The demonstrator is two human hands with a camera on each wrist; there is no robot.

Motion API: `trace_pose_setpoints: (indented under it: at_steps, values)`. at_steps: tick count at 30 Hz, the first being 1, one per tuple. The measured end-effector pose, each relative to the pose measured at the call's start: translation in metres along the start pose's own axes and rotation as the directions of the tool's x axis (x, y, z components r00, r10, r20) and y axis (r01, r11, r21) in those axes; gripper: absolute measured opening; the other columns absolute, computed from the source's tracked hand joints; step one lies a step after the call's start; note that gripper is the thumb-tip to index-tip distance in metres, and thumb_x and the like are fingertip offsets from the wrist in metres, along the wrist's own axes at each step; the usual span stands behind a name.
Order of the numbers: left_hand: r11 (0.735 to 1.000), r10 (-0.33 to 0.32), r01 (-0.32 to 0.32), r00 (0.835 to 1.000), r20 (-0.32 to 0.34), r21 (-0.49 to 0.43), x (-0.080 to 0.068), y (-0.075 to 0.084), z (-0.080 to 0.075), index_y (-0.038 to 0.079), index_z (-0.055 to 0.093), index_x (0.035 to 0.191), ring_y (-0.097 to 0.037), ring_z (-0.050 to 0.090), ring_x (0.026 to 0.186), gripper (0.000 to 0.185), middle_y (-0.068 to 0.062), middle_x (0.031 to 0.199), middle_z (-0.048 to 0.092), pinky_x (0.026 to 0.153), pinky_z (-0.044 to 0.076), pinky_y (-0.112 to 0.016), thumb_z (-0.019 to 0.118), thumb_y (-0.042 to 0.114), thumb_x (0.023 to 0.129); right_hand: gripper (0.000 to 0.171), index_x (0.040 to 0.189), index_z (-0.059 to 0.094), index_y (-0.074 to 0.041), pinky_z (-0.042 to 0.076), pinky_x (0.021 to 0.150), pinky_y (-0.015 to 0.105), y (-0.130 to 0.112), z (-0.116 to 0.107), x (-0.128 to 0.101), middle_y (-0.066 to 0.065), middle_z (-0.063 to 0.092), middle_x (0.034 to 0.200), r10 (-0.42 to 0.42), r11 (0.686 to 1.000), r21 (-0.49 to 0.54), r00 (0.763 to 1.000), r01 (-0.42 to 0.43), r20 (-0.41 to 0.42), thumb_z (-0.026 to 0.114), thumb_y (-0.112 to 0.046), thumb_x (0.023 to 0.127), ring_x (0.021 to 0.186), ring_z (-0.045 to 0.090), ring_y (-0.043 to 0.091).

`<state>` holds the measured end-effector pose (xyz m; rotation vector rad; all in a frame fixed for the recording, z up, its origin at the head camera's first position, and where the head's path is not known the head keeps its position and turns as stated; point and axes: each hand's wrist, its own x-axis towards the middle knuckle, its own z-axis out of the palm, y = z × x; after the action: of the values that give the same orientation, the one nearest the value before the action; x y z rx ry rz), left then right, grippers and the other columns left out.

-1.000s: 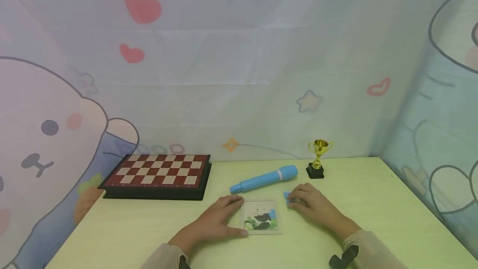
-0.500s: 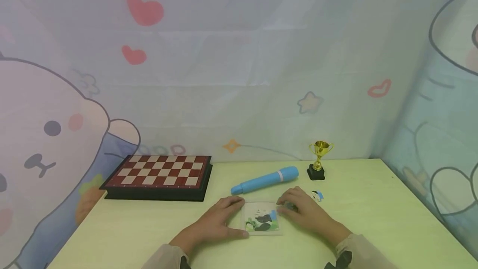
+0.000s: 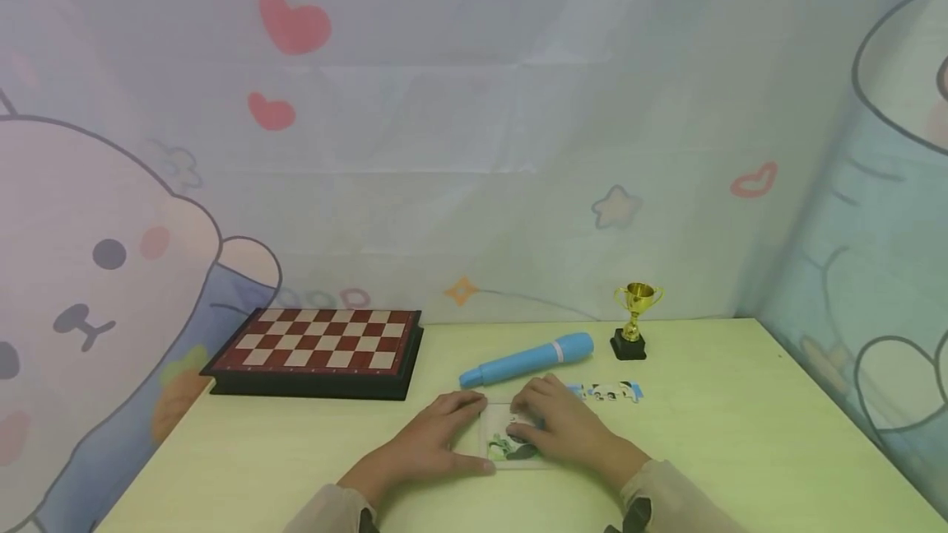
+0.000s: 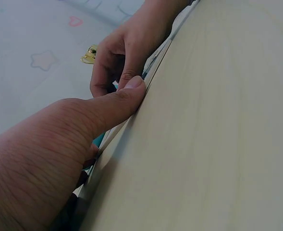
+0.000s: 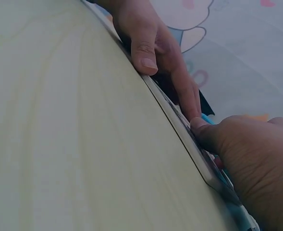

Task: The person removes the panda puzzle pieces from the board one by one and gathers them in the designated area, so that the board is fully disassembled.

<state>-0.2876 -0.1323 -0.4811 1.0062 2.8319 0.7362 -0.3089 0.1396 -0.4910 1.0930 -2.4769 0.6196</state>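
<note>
A small square puzzle tray point(image 3: 487, 426) with a panda picture in green, black and white lies flat on the table. My left hand point(image 3: 433, 441) holds its left side, thumb at the near corner and fingers at the far corner; in the left wrist view the thumb point(image 4: 115, 103) rests on the tray's edge. Over the tray's right half, my right hand point(image 3: 566, 426) bends its fingers and pinches a puzzle piece, mostly hidden beneath them. Loose panda puzzle pieces point(image 3: 615, 391) lie in a row just beyond the right hand.
Behind the tray lies a blue tube-shaped object point(image 3: 526, 360) with a white band. A gold trophy cup point(image 3: 633, 321) on a black base stands at the back right. The chessboard box point(image 3: 314, 344) occupies the back left. A printed cloth backdrop point(image 3: 474, 146) rises behind the table.
My right hand has moved left from the loose pieces to over the tray, uncovering those pieces. The left hand has stayed on the tray's left side.
</note>
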Motion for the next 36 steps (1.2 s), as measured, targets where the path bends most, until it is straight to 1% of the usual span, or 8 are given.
trace_pose_setpoints:
  at_steps: [5, 10, 17, 20, 24, 27, 30, 36]
  values:
    - [1.000, 0.003, -0.003, 1.000, -0.001, 0.003, 0.0002, 0.0016, -0.0003, 0.021, 0.038, 0.157, -0.024, 0.030, 0.147, 0.097, 0.004, 0.159, 0.034, 0.114, 0.033, -0.055, 0.059, 0.079, 0.082, 0.025, 0.103, 0.067, -0.020, 0.048, 0.082, 0.032, -0.0019, -0.0014, -0.0020, -0.010, 0.062, 0.105, 0.015, 1.000, 0.008, 1.000, -0.015, -0.015, 0.071, -0.043, 0.093, 0.093, 0.047, 0.008]
    - [1.000, 0.001, -0.001, 1.000, 0.004, 0.003, 0.0000, 0.0021, 0.0000, 0.021, 0.038, 0.157, -0.023, 0.030, 0.147, 0.097, 0.004, 0.159, 0.034, 0.115, 0.032, -0.054, 0.059, 0.079, 0.082, 0.024, 0.102, 0.067, -0.019, 0.048, 0.082, 0.032, -0.0042, -0.0029, -0.0027, -0.010, 0.062, 0.104, 0.029, 0.999, 0.031, 1.000, -0.029, 0.001, 0.071, -0.042, 0.093, 0.091, 0.046, 0.008]
    - [1.000, 0.000, 0.000, 1.000, 0.002, -0.003, 0.0002, 0.0015, 0.0000, 0.022, 0.038, 0.157, -0.023, 0.030, 0.147, 0.098, 0.005, 0.159, 0.034, 0.115, 0.032, -0.054, 0.059, 0.080, 0.081, 0.025, 0.102, 0.065, -0.021, 0.047, 0.083, 0.032, -0.0043, -0.0036, -0.0024, -0.011, 0.060, 0.103, 0.057, 0.997, 0.047, 0.998, -0.058, 0.020, 0.071, -0.043, 0.093, 0.091, 0.045, 0.008]
    - [1.000, -0.004, 0.004, 1.000, 0.005, -0.008, 0.0002, 0.0019, 0.0000, 0.022, 0.038, 0.157, -0.023, 0.030, 0.147, 0.098, 0.006, 0.159, 0.033, 0.115, 0.032, -0.054, 0.059, 0.080, 0.081, 0.026, 0.102, 0.065, -0.021, 0.047, 0.082, 0.031, -0.0028, -0.0021, -0.0026, -0.011, 0.059, 0.102, 0.052, 0.998, 0.037, 0.998, -0.053, 0.017, 0.070, -0.045, 0.094, 0.091, 0.044, 0.007]
    - [1.000, -0.005, 0.005, 1.000, 0.005, -0.006, 0.0005, 0.0013, -0.0002, 0.022, 0.038, 0.157, -0.023, 0.030, 0.147, 0.098, 0.005, 0.159, 0.033, 0.114, 0.033, -0.054, 0.059, 0.080, 0.081, 0.025, 0.101, 0.064, -0.020, 0.047, 0.081, 0.030, -0.0012, 0.0005, -0.0034, -0.011, 0.059, 0.101, 0.030, 1.000, 0.005, 0.999, -0.030, -0.010, 0.070, -0.044, 0.094, 0.090, 0.044, 0.007]
    - [1.000, -0.007, 0.007, 1.000, 0.004, -0.006, 0.0008, 0.0014, -0.0006, 0.022, 0.038, 0.157, -0.023, 0.030, 0.147, 0.098, 0.006, 0.159, 0.033, 0.114, 0.033, -0.055, 0.059, 0.080, 0.081, 0.025, 0.101, 0.064, -0.019, 0.047, 0.081, 0.030, -0.0009, 0.0008, -0.0036, -0.010, 0.059, 0.101, 0.018, 1.000, 0.003, 1.000, -0.018, -0.024, 0.071, -0.042, 0.094, 0.090, 0.045, 0.007]
    - [1.000, -0.008, 0.008, 1.000, 0.005, -0.006, 0.0007, 0.0020, -0.0009, 0.022, 0.037, 0.157, -0.023, 0.030, 0.147, 0.098, 0.006, 0.159, 0.033, 0.114, 0.032, -0.055, 0.059, 0.079, 0.081, 0.025, 0.102, 0.064, -0.019, 0.048, 0.082, 0.031, -0.0017, -0.0004, -0.0035, -0.010, 0.059, 0.101, 0.021, 1.000, 0.021, 1.000, -0.020, -0.013, 0.070, -0.041, 0.094, 0.091, 0.045, 0.007]
    - [1.000, -0.004, 0.004, 1.000, 0.006, -0.004, 0.0007, 0.0020, -0.0002, 0.021, 0.038, 0.157, -0.023, 0.029, 0.147, 0.097, 0.005, 0.159, 0.033, 0.115, 0.032, -0.054, 0.059, 0.079, 0.082, 0.027, 0.106, 0.062, -0.019, 0.047, 0.083, 0.030, -0.0037, -0.0040, -0.0036, -0.011, 0.058, 0.102, 0.052, 0.997, 0.051, 0.998, -0.054, 0.034, 0.069, -0.043, 0.095, 0.092, 0.045, 0.007]
